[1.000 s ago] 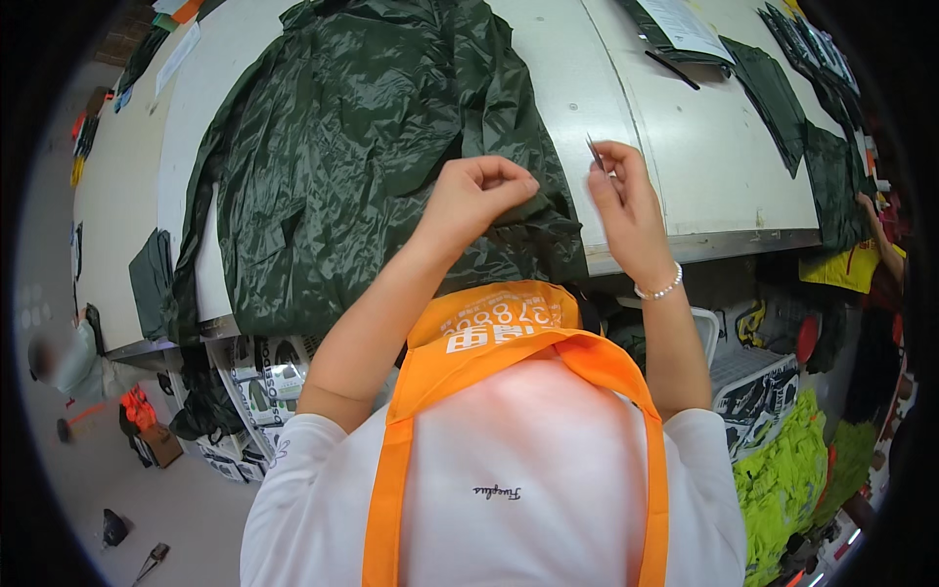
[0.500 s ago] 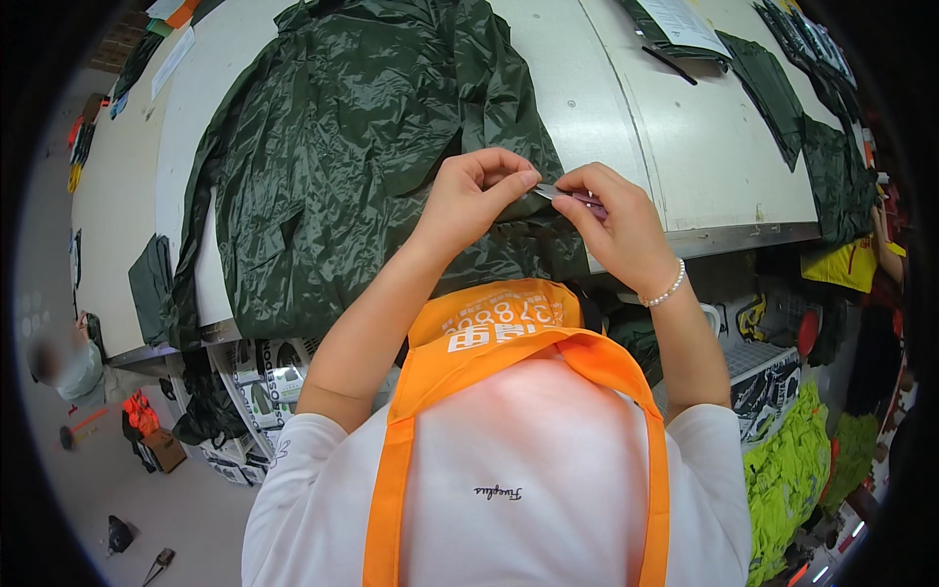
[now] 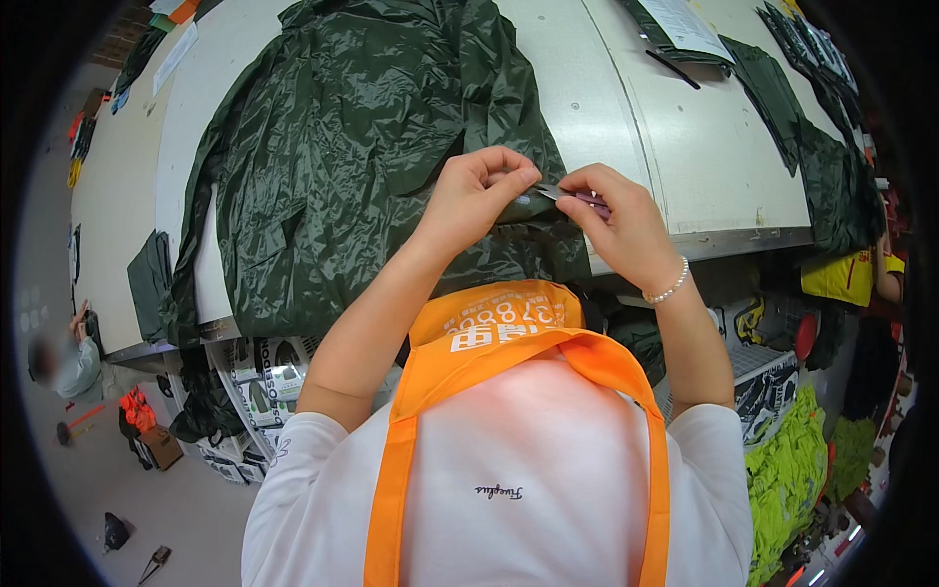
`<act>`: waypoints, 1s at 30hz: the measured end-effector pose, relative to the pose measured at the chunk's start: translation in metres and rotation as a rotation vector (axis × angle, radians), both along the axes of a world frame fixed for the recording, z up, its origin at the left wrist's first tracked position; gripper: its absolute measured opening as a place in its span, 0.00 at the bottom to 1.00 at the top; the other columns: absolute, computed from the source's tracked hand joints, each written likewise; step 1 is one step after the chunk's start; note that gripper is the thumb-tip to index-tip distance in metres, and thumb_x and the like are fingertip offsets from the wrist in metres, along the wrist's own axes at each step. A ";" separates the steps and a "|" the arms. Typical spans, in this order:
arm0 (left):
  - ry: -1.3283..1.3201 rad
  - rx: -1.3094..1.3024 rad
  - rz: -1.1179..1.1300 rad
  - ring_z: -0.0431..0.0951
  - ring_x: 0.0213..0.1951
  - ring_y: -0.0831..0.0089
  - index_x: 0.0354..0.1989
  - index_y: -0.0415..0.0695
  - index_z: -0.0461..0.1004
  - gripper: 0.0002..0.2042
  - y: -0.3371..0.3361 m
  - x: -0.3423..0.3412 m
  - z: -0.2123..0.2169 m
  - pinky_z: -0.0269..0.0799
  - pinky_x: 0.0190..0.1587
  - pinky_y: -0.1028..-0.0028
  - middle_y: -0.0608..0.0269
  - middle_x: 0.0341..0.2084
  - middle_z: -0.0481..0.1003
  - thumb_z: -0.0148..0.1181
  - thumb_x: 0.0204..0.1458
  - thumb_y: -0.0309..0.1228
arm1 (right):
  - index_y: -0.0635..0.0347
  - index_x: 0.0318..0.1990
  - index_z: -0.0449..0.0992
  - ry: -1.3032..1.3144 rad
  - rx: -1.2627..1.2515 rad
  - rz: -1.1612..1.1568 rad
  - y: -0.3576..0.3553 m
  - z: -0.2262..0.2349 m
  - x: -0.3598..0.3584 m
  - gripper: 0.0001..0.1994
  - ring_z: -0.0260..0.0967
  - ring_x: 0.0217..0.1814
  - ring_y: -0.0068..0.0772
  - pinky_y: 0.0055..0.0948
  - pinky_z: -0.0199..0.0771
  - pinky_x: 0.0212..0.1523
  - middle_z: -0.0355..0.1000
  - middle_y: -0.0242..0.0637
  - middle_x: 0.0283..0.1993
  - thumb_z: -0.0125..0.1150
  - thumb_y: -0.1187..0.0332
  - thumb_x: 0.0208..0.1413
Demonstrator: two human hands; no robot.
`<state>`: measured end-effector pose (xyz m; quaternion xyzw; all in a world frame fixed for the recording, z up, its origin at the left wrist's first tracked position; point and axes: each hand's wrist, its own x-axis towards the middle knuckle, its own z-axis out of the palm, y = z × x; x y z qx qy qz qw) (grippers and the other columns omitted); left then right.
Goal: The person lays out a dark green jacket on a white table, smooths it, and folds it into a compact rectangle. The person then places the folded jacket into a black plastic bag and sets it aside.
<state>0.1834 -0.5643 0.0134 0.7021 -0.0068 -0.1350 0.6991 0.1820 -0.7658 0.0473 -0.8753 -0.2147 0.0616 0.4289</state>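
Note:
A dark green, shiny rain jacket (image 3: pixel 333 127) lies spread and wrinkled on the pale table in front of me. Over its near right edge, my left hand (image 3: pixel 474 196) is closed in a pinch, thumb against forefinger. Whatever sits between those fingertips is too small to make out. My right hand (image 3: pixel 626 220), with a beaded bracelet at the wrist, grips small thread snips (image 3: pixel 552 192). Their metal blades point left, close to the left fingertips, and a purplish handle shows under the right fingers.
Folded dark green garments (image 3: pixel 149 284) lie at the table's left edge, with others (image 3: pixel 763 93) at the right. Papers (image 3: pixel 690 29) rest at the far right. Below the table stand racks of packages (image 3: pixel 274 377) and a bright yellow-green garment pile (image 3: pixel 787 479). Another person (image 3: pixel 68 362) is at far left.
The snips' blades have parted slightly from the left fingertips as my right hand shifted a little to the right. My left hand and the jacket look almost unchanged.

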 end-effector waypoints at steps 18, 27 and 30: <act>0.159 1.246 -0.533 0.76 0.30 0.57 0.24 0.44 0.69 0.14 0.098 -0.075 0.020 0.69 0.33 0.67 0.58 0.22 0.75 0.69 0.36 0.36 | 0.65 0.36 0.77 0.446 0.503 -0.073 -0.006 -0.022 0.010 0.06 0.62 0.31 0.11 0.12 0.64 0.33 0.71 0.24 0.31 0.64 0.76 0.49; -0.314 0.187 -0.242 0.72 0.45 0.76 0.47 0.39 0.73 0.16 0.032 -0.012 0.016 0.71 0.44 0.76 0.61 0.46 0.72 0.60 0.50 0.28 | 0.64 0.39 0.76 0.536 0.590 0.054 0.005 -0.015 0.011 0.07 0.63 0.33 0.10 0.12 0.65 0.35 0.70 0.24 0.33 0.62 0.77 0.51; 0.012 -0.057 -0.131 0.73 0.31 0.85 0.42 0.36 0.75 0.12 0.017 -0.010 0.010 0.71 0.35 0.82 0.69 0.30 0.76 0.62 0.49 0.27 | 0.64 0.39 0.76 0.301 0.441 -0.008 0.004 -0.015 0.010 0.09 0.63 0.33 0.09 0.13 0.65 0.33 0.71 0.25 0.32 0.63 0.78 0.49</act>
